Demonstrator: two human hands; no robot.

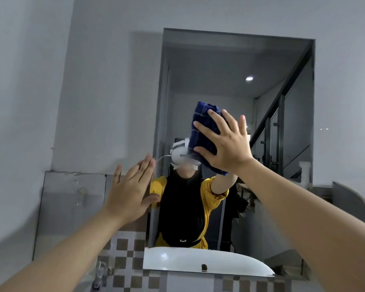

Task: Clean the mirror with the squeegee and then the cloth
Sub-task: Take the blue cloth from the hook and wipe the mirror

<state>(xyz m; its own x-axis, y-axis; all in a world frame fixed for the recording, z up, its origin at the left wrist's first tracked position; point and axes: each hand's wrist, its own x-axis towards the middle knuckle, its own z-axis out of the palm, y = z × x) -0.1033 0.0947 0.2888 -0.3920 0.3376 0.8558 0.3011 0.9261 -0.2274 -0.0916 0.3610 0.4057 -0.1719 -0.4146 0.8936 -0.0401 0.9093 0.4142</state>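
The folded dark-blue checked cloth (202, 131) is pressed flat against the tall rectangular wall mirror (230, 66) by the right hand (228, 144), fingers spread over it rather than closed, so that pressure is spread across the glass. The left hand (133, 192) is laid open and empty at the mirror's left edge, apparently as a brace. The cloth's long axis runs upright, leaning slightly left at the top. No squeegee is seen, so the cloth stage is judged underway.
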